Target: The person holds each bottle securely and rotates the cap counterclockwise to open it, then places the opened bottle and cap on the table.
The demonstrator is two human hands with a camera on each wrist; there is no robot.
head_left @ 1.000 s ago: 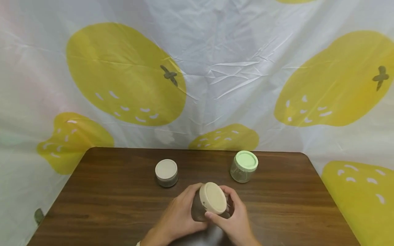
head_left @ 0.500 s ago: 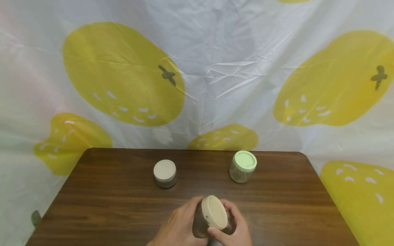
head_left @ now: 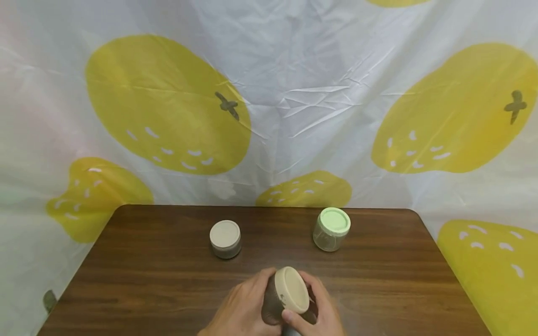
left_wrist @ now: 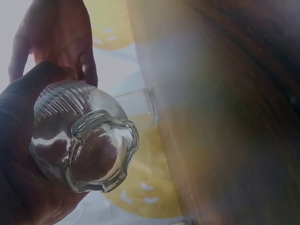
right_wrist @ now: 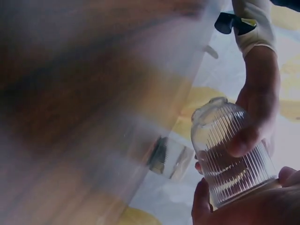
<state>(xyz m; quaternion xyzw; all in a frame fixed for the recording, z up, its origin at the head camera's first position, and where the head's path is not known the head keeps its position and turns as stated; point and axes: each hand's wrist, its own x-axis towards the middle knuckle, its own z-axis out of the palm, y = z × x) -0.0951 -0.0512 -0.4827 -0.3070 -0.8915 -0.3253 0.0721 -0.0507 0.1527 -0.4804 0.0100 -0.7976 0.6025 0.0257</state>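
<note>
Between both hands, a ribbed clear glass jar [right_wrist: 225,154] with a lobed base is held tilted above the table; its cream lid [head_left: 293,290] faces right in the head view. The left hand [head_left: 244,305] grips the glass body from the left. From the other side the right hand [head_left: 320,308] holds the jar at its lid end, thumb against the lid's lower edge. In the left wrist view the jar's base [left_wrist: 101,154] points at the camera, and the right hand [left_wrist: 61,37] lies beyond it. Most of the right fingers are hidden behind the jar in the head view.
A short jar with a white lid [head_left: 225,239] stands on the dark wooden table [head_left: 159,280], back left of the hands. Back right stands a taller glass jar with a pale green lid [head_left: 332,228]. A lemon-print cloth [head_left: 269,116] hangs behind the table's far edge.
Both hands have lowered the jar toward the near edge and tilted its lid further to the right. Over the last half second they hardly move.
</note>
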